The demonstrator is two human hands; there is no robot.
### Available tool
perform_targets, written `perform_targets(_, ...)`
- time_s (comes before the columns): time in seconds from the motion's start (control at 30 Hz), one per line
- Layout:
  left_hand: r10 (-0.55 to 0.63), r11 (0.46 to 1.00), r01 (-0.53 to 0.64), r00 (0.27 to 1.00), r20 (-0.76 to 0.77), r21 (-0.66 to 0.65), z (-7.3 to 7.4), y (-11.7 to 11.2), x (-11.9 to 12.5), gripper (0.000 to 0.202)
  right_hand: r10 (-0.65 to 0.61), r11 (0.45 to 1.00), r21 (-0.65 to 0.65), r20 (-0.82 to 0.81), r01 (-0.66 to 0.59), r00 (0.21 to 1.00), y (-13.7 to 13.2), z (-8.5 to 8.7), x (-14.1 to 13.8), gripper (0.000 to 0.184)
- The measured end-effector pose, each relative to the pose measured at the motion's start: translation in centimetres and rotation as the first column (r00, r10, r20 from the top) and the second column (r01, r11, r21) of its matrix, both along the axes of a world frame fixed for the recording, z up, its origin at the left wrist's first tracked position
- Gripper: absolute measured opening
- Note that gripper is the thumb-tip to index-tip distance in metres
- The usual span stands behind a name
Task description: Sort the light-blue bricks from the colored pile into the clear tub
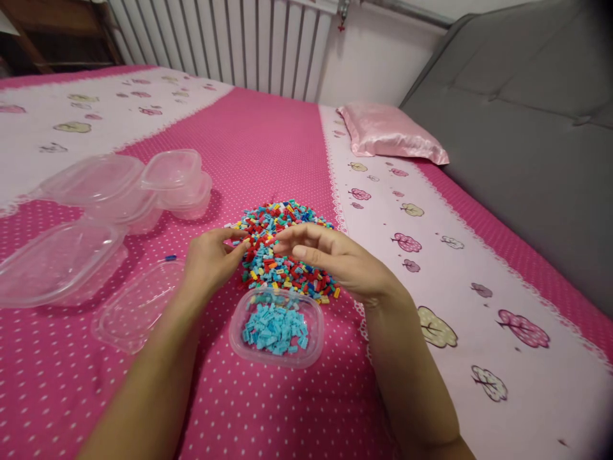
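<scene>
Multicoloured plastic bricks (263,257) lie heaped on the pink bedspread (268,140), just beyond a clear tub (278,362) of light-blue bricks (274,329). My left grip (209,257) brings thumb and forefinger nearly together at the heap; I cannot tell whether they pinch a brick. My right grip (338,255) is loosely cupped, thumb and fingers parted, nothing visible in it. Each brick looks light, stiff, slick and hardly fragile, best held fingertip-fine by its long sides.

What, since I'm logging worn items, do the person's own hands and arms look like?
The left hand and right hand are bare; no gloves or rings show. The left forearm and right forearm are uncovered, with no sleeves, watch or bracelet visible.
</scene>
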State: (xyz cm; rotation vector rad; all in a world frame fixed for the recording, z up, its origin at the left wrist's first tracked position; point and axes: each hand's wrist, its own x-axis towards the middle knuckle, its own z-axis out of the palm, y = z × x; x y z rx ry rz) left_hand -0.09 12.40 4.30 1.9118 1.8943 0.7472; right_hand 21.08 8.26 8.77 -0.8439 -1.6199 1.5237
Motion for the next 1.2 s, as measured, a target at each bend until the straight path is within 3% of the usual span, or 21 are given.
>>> perform_targets(0.1,-0.005,1.0,0.005,0.999,-0.032,-0.024,0.1,0.0,0.0,0.046,-0.031,0.998,0.065,0.167,0.021,0.985,0.9,-1.0,0.0,0.02)
perform_targets(0.27,-0.096,0.992,0.084,0.987,-0.129,-0.093,0.0,0.1,-0.5,0.043,0.232,0.961,0.032,0.452,-0.275,0.861,2.0,-3.1,-0.9,0.03)
perform_targets(0.4,-0.21,0.969,0.168,0.945,-0.252,-0.179,-0.2,0.1,-1.0,0.032,0.205,0.975,-0.017,0.46,-0.222,0.864,3.0,-4.8,-1.0,0.044)
perform_targets(0.53,-0.266,0.945,0.182,0.91,-0.317,-0.27,0.2,-0.2,-1.1,0.029,0.051,0.989,0.091,0.517,-0.114,0.854,3.8,-5.4,-0.5,0.038)
perform_targets(0.67,-0.325,0.883,0.234,0.93,-0.172,-0.406,0.5,-0.8,-0.9,0.04,-0.067,0.992,0.123,0.474,0.009,0.878,4.3,-5.6,0.1,0.04)
perform_targets(0.8,-0.32,0.85,0.315,0.946,0.062,-0.423,0.0,-1.1,-0.4,0.057,-0.224,0.973,0.149,0.443,0.175,0.868,4.8,-6.0,0.9,0.038)
perform_targets(1.07,-0.204,0.905,0.285,0.942,0.265,-0.317,-1.5,0.1,0.0,0.055,-0.519,0.854,0.336,0.483,0.398,0.705,5.3,-5.6,2.3,0.03)
perform_targets(1.2,-0.223,0.916,0.322,0.904,0.365,-0.239,-1.6,0.3,0.1,0.055,-0.535,0.84,0.371,0.455,0.395,0.712,5.2,-5.6,1.8,0.028)
